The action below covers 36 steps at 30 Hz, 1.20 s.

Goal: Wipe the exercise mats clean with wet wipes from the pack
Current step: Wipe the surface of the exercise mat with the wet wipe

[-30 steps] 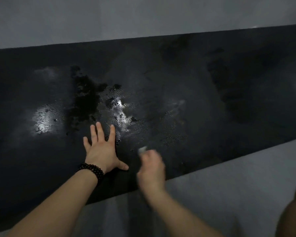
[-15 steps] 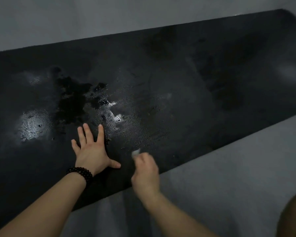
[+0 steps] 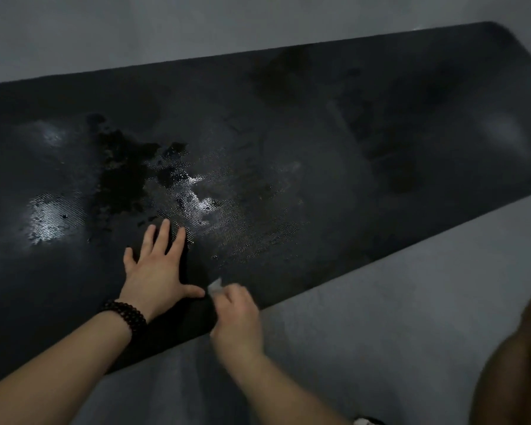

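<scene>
The left hand [image 3: 157, 277] lies flat, fingers spread, pinning the black mat [image 3: 319, 167] to the floor. The right hand [image 3: 236, 314] grips a wipe [image 3: 215, 285], likely scrubbing the near edge.

The single head-worn camera is looking forward and steeply down from above the near long edge of a black exercise mat [image 3: 288, 124] lying on the grey floor [image 3: 396, 302]. It is sitting close, at arm's length, with both forearms entering from the bottom edge and the mat's far right corner reaching the upper right.
</scene>
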Motion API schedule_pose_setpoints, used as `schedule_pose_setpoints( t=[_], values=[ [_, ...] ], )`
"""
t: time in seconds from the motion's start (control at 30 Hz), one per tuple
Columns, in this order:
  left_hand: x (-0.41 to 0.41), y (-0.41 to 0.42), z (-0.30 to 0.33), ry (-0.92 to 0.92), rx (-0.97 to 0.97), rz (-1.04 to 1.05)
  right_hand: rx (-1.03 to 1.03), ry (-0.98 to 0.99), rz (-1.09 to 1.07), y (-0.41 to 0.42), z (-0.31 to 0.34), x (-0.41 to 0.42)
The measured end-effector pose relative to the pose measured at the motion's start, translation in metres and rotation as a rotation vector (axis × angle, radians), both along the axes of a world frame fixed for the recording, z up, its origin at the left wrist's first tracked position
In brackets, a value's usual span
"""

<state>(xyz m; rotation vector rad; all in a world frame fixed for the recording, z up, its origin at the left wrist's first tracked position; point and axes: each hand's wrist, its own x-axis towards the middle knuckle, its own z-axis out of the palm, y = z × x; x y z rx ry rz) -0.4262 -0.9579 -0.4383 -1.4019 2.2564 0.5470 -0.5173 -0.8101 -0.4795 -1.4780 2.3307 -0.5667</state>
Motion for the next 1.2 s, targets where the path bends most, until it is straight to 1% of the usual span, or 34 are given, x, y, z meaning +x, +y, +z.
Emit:
schedule_pose_setpoints(
  t=[0.03,0.07,0.1,0.13,0.17,0.23,0.3,0.33,0.37,0.4,0.47,0.5,0.53,0.57,0.6,0.63,0.7,0.73,0.8,0.83,0.87,0.97,1.0,1.03,1.07,1.1,1.13,1.2],
  values=[
    [0.005,-0.003,0.002,-0.01,0.019,-0.032,0.005,-0.048,0.043,0.002,0.0,0.005],
    [0.01,-0.006,0.003,-0.016,0.033,-0.062,-0.011,-0.09,0.02,0.002,0.0,-0.004],
    [0.016,-0.009,0.005,-0.017,0.037,-0.08,-0.006,-0.114,-0.062,0.0,0.001,-0.022],
    [0.022,-0.01,0.005,-0.015,0.032,-0.086,-0.018,-0.098,-0.178,-0.003,0.002,-0.045],
    [0.026,-0.011,0.005,-0.015,0.027,-0.087,-0.048,-0.034,-0.311,-0.007,0.002,-0.074],
    [0.035,-0.012,0.005,-0.037,0.033,-0.067,-0.019,0.054,-0.53,-0.011,0.005,-0.135],
    [0.044,-0.01,0.004,-0.08,0.067,0.01,0.085,0.107,-0.627,-0.013,0.001,-0.159],
    [0.048,-0.009,0.003,-0.087,0.085,0.056,0.089,0.125,-0.639,-0.016,0.001,-0.147],
    [0.053,-0.009,0.001,-0.083,0.093,0.086,0.082,0.129,-0.591,-0.02,0.0,-0.118],
    [0.057,-0.009,-0.001,-0.076,0.094,0.091,0.039,0.107,-0.464,-0.021,0.0,-0.08],
    [0.063,-0.012,-0.002,-0.085,0.094,0.062,0.001,0.052,-0.1,-0.015,-0.002,-0.001],
    [0.064,-0.013,-0.002,-0.1,0.095,0.041,0.029,0.0,0.05,-0.009,-0.005,0.027],
    [0.065,-0.013,0.0,-0.109,0.088,0.027,0.075,-0.075,0.147,-0.006,-0.004,0.041],
    [0.066,-0.012,0.001,-0.107,0.072,0.021,0.067,-0.149,0.155,-0.009,-0.002,0.04],
    [0.068,-0.012,0.001,-0.097,0.055,0.022,0.032,-0.18,0.08,-0.017,0.001,0.027],
    [0.068,-0.011,0.001,-0.087,0.046,0.025,-0.037,-0.152,-0.017,-0.027,0.003,0.006],
    [0.07,-0.011,-0.002,-0.076,0.06,0.027,-0.163,0.014,-0.241,-0.047,0.008,-0.047],
    [0.07,-0.012,-0.003,-0.077,0.072,0.028,-0.134,0.057,-0.327,-0.052,0.01,-0.075],
    [0.07,-0.015,-0.002,-0.105,0.072,0.017,0.034,0.093,-0.468,-0.048,0.009,-0.103],
    [0.07,-0.017,-0.002,-0.131,0.045,0.002,0.074,0.103,-0.49,-0.042,0.006,-0.092],
    [0.07,-0.019,-0.003,-0.157,0.017,-0.019,0.091,0.081,-0.438,-0.033,0.005,-0.065],
    [0.073,-0.022,-0.005,-0.15,0.042,-0.049,0.064,0.029,-0.019,-0.005,-0.001,0.046],
    [0.075,-0.022,-0.006,-0.131,0.067,-0.052,0.062,-0.003,0.077,0.0,0.004,0.073],
    [0.077,-0.023,-0.007,-0.116,0.082,-0.061,0.057,-0.046,0.115,0.002,0.006,0.085],
    [0.08,-0.024,-0.008,-0.105,0.087,-0.075,0.03,-0.108,0.082,-0.001,0.006,0.081],
    [0.085,-0.025,-0.008,-0.093,0.083,-0.089,-0.001,-0.15,-0.02,-0.008,0.005,0.066],
    [0.09,-0.027,-0.009,-0.081,0.073,-0.102,-0.037,-0.149,-0.15,-0.016,0.005,0.044],
    [0.1,-0.029,-0.01,-0.075,0.061,-0.127,-0.059,0.002,-0.396,-0.035,0.007,-0.009]
  ],
)
